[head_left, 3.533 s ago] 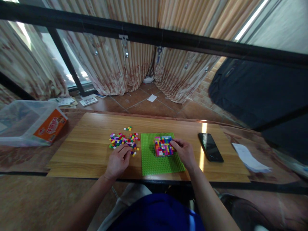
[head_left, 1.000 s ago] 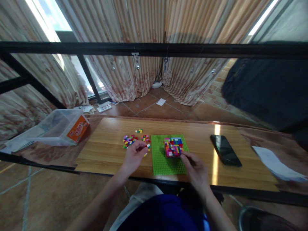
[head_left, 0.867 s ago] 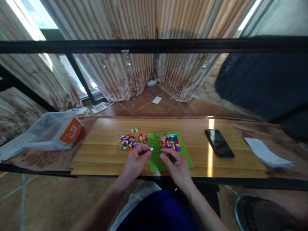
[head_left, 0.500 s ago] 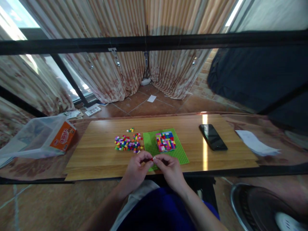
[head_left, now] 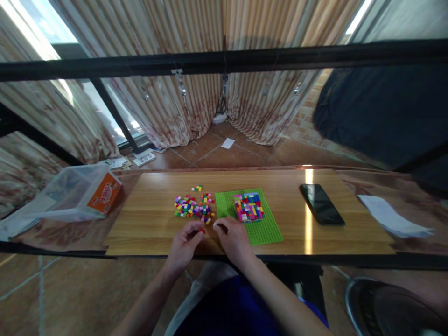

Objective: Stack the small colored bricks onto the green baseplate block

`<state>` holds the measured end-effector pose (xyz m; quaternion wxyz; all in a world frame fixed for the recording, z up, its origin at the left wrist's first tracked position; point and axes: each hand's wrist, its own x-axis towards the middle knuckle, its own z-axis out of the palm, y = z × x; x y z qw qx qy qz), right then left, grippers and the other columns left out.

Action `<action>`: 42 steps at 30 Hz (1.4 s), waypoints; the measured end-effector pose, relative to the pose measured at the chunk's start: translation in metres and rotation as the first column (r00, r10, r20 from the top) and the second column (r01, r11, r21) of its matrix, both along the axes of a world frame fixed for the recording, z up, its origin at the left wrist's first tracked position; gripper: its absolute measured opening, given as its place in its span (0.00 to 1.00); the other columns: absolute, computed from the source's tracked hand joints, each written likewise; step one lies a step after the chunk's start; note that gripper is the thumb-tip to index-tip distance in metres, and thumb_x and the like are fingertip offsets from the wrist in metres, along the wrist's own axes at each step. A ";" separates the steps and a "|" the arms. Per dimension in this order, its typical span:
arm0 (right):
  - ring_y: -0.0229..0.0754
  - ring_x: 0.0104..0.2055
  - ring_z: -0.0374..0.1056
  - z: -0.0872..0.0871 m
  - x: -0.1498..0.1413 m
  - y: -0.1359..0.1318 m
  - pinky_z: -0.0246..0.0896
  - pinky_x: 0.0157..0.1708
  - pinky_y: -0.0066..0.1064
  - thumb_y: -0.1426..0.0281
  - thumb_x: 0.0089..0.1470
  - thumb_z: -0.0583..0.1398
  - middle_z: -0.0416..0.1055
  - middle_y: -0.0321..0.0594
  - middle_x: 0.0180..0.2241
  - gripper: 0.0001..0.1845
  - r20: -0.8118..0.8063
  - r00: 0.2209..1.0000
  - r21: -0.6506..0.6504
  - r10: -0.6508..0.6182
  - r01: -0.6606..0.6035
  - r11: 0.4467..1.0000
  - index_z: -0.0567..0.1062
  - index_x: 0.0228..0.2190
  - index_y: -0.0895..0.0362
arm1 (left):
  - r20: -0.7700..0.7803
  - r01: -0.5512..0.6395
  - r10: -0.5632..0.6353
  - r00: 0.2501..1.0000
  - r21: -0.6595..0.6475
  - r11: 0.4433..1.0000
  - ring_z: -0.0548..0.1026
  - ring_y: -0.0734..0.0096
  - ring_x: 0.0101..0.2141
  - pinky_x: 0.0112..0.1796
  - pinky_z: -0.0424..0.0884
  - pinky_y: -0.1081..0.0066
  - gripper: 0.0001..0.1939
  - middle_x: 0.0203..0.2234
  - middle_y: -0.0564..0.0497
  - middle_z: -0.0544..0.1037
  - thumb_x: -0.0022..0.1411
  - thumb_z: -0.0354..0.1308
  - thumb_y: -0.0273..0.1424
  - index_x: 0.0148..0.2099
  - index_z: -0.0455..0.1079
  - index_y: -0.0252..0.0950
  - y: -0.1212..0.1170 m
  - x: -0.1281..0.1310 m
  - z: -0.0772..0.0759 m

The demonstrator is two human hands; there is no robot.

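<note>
Currently I have the left hand (head_left: pixel 183 243) pinching a red brick (head_left: pixel 202 230) and the right hand (head_left: pixel 234 237) a white brick (head_left: pixel 214 225), apart, near the desk's (head_left: pixel 147 235) loose bricks (head_left: pixel 191 206) and green baseplate (head_left: pixel 263 233).

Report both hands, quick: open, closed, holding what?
Left hand: closed, holding a small red brick.
Right hand: closed, holding a small white brick.
</note>
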<state>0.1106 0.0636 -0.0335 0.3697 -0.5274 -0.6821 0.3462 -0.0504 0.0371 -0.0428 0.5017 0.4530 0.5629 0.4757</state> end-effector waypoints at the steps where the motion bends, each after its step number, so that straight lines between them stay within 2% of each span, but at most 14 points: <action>1: 0.39 0.33 0.67 -0.001 -0.005 0.007 0.59 0.36 0.30 0.72 0.55 0.57 0.73 0.41 0.29 0.10 0.093 0.996 0.040 0.003 -0.006 0.999 0.78 0.27 0.56 | -0.004 -0.021 0.021 1.000 -0.007 1.000 0.74 0.68 0.36 0.37 0.72 0.69 0.14 0.35 0.49 0.78 0.51 0.62 0.34 0.41 0.72 0.35 0.000 -0.004 -0.003; 4: 0.40 0.33 0.67 -0.004 -0.016 0.026 0.58 0.36 0.29 0.74 0.56 0.55 0.73 0.42 0.30 0.11 0.284 0.959 0.054 -0.001 -0.015 0.998 0.77 0.27 0.57 | -0.071 -0.043 0.042 0.997 -0.013 0.999 0.75 0.66 0.36 0.39 0.73 0.68 0.14 0.36 0.48 0.79 0.51 0.62 0.34 0.41 0.74 0.35 -0.001 -0.010 -0.007; 7: 0.41 0.35 0.68 -0.009 -0.022 0.038 0.58 0.38 0.30 0.74 0.56 0.56 0.74 0.43 0.32 0.09 0.305 0.952 0.071 -0.005 -0.018 0.997 0.77 0.30 0.57 | -0.121 -0.050 0.049 0.991 -0.007 0.999 0.76 0.67 0.34 0.39 0.73 0.67 0.12 0.33 0.49 0.79 0.52 0.61 0.34 0.38 0.75 0.35 -0.002 -0.010 -0.009; 10: 0.42 0.38 0.69 -0.013 -0.020 0.042 0.60 0.41 0.32 0.75 0.54 0.56 0.75 0.44 0.34 0.09 0.246 0.969 0.079 -0.013 -0.007 0.997 0.77 0.34 0.56 | -0.127 -0.036 0.035 0.991 -0.006 0.999 0.76 0.68 0.32 0.38 0.74 0.68 0.10 0.32 0.49 0.79 0.53 0.60 0.34 0.38 0.75 0.35 -0.002 -0.008 -0.010; 13: 0.43 0.40 0.70 -0.016 -0.014 0.036 0.61 0.43 0.34 0.75 0.54 0.55 0.75 0.44 0.37 0.13 0.151 0.988 0.097 -0.033 0.018 0.995 0.77 0.38 0.56 | -0.122 -0.029 0.028 0.992 0.000 1.000 0.76 0.68 0.33 0.37 0.74 0.68 0.10 0.32 0.49 0.79 0.53 0.60 0.35 0.36 0.74 0.35 0.000 -0.006 -0.010; 18: 0.42 0.37 0.70 -0.012 -0.003 0.004 0.64 0.40 0.33 0.72 0.56 0.55 0.75 0.42 0.35 0.11 -0.009 1.000 0.054 0.020 -0.020 0.998 0.77 0.37 0.55 | -0.088 -0.002 0.002 0.996 -0.006 1.000 0.76 0.68 0.33 0.36 0.75 0.68 0.10 0.33 0.49 0.78 0.55 0.59 0.35 0.38 0.72 0.35 0.000 0.002 -0.007; 22: 0.40 0.37 0.70 -0.007 0.003 -0.019 0.64 0.38 0.31 0.69 0.56 0.57 0.75 0.41 0.35 0.10 -0.141 0.989 -0.030 0.053 -0.058 0.998 0.78 0.37 0.54 | -0.147 0.109 -0.104 0.984 0.030 0.994 0.77 0.69 0.35 0.39 0.74 0.69 0.08 0.34 0.49 0.79 0.58 0.56 0.32 0.40 0.71 0.35 -0.002 0.014 0.000; 29: 0.40 0.35 0.70 -0.002 0.026 -0.027 0.64 0.35 0.30 0.65 0.55 0.59 0.75 0.39 0.33 0.09 -0.246 0.967 -0.130 -0.063 0.032 0.991 0.79 0.35 0.53 | -0.267 0.240 -0.200 0.943 0.127 0.962 0.77 0.69 0.37 0.41 0.73 0.70 0.08 0.35 0.49 0.79 0.61 0.53 0.30 0.41 0.71 0.37 -0.002 0.039 0.009; 37: 0.42 0.37 0.70 0.002 0.051 -0.026 0.65 0.37 0.32 0.62 0.52 0.62 0.76 0.40 0.34 0.11 -0.309 0.932 -0.146 -0.189 0.150 0.978 0.80 0.35 0.53 | -0.393 0.316 -0.206 0.896 0.239 0.918 0.77 0.69 0.37 0.40 0.72 0.71 0.07 0.34 0.51 0.79 0.62 0.53 0.28 0.40 0.72 0.39 0.011 0.064 0.022; 42: 0.43 0.39 0.72 0.004 0.066 -0.016 0.67 0.41 0.36 0.60 0.49 0.64 0.77 0.41 0.36 0.13 -0.410 0.867 -0.189 -0.283 0.223 0.956 0.79 0.35 0.54 | -0.487 0.371 -0.192 0.852 0.303 0.878 0.77 0.68 0.39 0.42 0.72 0.69 0.09 0.36 0.51 0.80 0.64 0.52 0.29 0.42 0.72 0.41 0.027 0.087 0.024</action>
